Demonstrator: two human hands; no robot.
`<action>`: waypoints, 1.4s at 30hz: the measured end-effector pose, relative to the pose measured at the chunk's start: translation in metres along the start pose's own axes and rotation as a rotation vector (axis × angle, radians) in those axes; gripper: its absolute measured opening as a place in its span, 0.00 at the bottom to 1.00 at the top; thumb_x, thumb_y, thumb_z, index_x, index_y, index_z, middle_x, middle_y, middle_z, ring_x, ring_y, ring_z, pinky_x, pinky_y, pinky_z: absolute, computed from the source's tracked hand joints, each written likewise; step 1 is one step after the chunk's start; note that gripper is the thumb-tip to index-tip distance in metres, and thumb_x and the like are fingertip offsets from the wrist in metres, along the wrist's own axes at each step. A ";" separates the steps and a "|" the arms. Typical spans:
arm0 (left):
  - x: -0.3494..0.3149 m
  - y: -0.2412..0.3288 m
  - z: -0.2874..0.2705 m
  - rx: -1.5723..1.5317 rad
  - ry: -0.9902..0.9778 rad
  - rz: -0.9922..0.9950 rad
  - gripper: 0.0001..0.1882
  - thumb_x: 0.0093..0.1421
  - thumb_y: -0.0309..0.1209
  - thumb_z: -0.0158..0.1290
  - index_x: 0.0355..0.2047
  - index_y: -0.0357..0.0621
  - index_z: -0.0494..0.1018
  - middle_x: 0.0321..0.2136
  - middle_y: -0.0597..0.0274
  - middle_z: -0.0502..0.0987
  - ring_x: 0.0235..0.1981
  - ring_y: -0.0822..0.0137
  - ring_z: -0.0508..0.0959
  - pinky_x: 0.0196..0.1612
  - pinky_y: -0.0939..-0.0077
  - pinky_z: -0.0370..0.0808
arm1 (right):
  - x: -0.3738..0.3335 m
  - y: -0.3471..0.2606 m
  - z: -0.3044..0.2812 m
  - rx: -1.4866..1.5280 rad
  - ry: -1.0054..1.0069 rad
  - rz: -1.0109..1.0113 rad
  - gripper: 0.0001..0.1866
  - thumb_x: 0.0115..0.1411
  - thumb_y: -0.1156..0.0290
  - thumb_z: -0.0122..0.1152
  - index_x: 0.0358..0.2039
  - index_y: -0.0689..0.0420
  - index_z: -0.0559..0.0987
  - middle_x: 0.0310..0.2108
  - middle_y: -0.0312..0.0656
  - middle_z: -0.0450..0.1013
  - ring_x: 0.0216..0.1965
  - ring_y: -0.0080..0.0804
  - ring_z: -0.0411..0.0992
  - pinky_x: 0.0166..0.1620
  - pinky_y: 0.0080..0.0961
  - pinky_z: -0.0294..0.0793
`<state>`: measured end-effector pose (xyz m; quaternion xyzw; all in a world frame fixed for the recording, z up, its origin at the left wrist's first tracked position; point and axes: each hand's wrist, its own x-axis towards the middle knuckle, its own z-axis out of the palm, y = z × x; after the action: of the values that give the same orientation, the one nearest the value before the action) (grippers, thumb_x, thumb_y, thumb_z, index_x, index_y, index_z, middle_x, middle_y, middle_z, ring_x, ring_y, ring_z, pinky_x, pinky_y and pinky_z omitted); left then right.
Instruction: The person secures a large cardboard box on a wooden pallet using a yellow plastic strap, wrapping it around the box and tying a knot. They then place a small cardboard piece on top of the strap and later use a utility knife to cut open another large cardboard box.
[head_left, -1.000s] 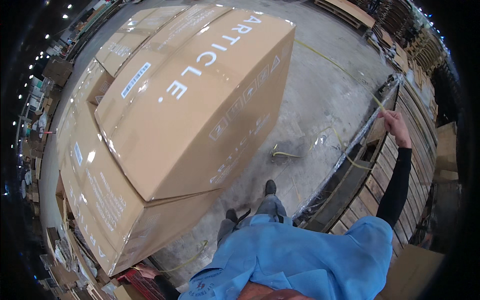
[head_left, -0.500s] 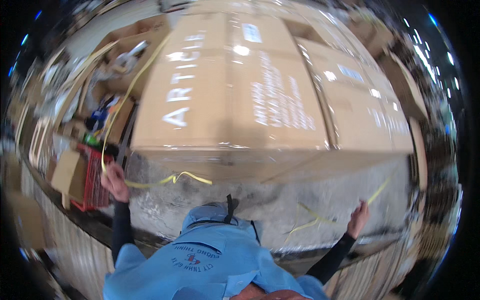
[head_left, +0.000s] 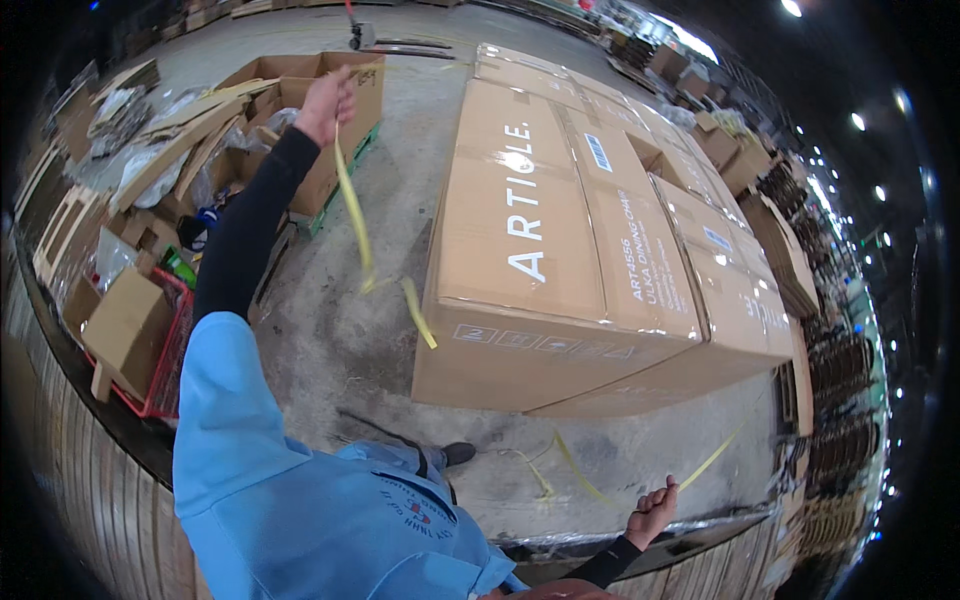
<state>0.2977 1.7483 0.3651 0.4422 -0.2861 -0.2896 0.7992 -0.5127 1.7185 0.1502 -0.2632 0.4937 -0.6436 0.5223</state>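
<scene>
1. L hand (head_left: 325, 105), upper left of frame: fingers curled together, clamped on yellow strap (head_left: 352, 205). Strap hangs from fist twd centre of frame, kinked partway; lower end shows in front of the carton stack's near L edge. Can't tell if it touches.
2. R hand (head_left: 652, 512), lower right of frame: fingers folded in, closed on 2nd strap length (head_left: 710, 461), which slants up-right from fist. Can't tell if it's the same strap.
3. Carton stack (head_left: 530, 205), centre to upper right of frame, btwn the strap runs. Red crate (head_left: 172, 340) at far left, well apart from R hand.
4. Handling (my guess): strap prob. v. light, thin, bendy, strong lengthwise, a bit slick; could twist or slip thru a loose grip. Not fragile.
5. Best hold: flat btwn thumb & side of index finger, nr an end, clear of the kink; keep it untwisted.
</scene>
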 end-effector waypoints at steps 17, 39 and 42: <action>-0.063 0.168 -0.058 0.106 -0.324 0.696 0.07 0.68 0.25 0.40 0.40 0.52 0.68 0.17 0.73 0.57 0.18 0.79 0.55 0.21 0.83 0.52 | -0.052 -0.053 0.129 0.049 -0.108 -0.016 0.15 0.68 0.65 0.49 0.51 0.58 0.72 0.20 0.24 0.56 0.15 0.13 0.48 0.18 0.14 0.50; 0.032 0.167 -0.139 0.825 -0.207 0.904 0.22 0.66 0.31 0.49 0.56 0.33 0.64 0.21 0.72 0.66 0.22 0.80 0.64 0.24 0.84 0.61 | -0.246 0.027 0.288 0.025 -0.069 -0.200 0.15 0.68 0.65 0.49 0.49 0.62 0.72 0.17 0.28 0.54 0.16 0.16 0.50 0.19 0.18 0.51; -0.089 0.109 -0.083 0.680 -0.338 0.742 0.10 0.66 0.30 0.47 0.42 0.35 0.65 0.19 0.70 0.66 0.22 0.78 0.66 0.23 0.80 0.63 | -0.218 0.025 0.253 0.141 0.014 -0.138 0.16 0.67 0.66 0.51 0.50 0.61 0.73 0.21 0.28 0.58 0.18 0.17 0.52 0.21 0.18 0.52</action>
<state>0.3208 1.9051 0.4055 0.4927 -0.6259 0.0544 0.6021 -0.2171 1.8308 0.2605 -0.2547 0.4315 -0.7131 0.4903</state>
